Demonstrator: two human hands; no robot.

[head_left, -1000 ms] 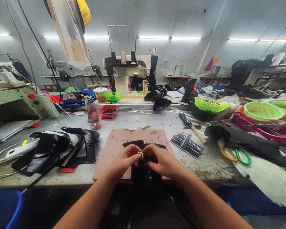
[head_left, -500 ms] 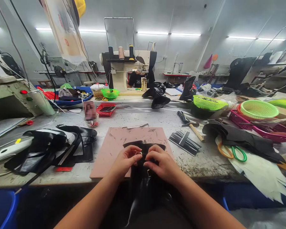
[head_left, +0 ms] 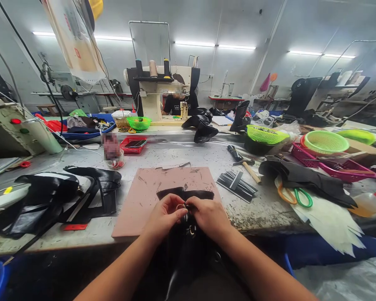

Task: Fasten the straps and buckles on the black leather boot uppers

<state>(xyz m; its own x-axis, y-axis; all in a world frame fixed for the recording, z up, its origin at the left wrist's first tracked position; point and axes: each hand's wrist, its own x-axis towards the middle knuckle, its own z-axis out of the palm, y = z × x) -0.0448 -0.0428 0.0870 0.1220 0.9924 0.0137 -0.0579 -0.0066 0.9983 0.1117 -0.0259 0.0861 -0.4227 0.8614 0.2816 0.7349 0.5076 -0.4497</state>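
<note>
My left hand (head_left: 163,217) and my right hand (head_left: 208,216) meet at the near edge of a pink cutting mat (head_left: 150,188). Both are closed in a pinch on a black leather piece (head_left: 188,251) that hangs over the table edge toward my lap. A small metal ring (head_left: 181,207) shows between the fingertips of the left hand. Another metal buckle (head_left: 192,230) sits on the leather just below my right hand.
Black leather pieces (head_left: 50,196) lie left of the mat. Black strips (head_left: 236,184), a hammer (head_left: 244,161) and orange and green scissors (head_left: 294,195) lie to the right. Green baskets (head_left: 266,134) and a pink tray (head_left: 341,169) stand farther right. A person sits behind a sewing machine (head_left: 158,92).
The view has shifted a little to the right and down. My hands stay pinched together on the leather and ring, slightly nearer the table edge.
</note>
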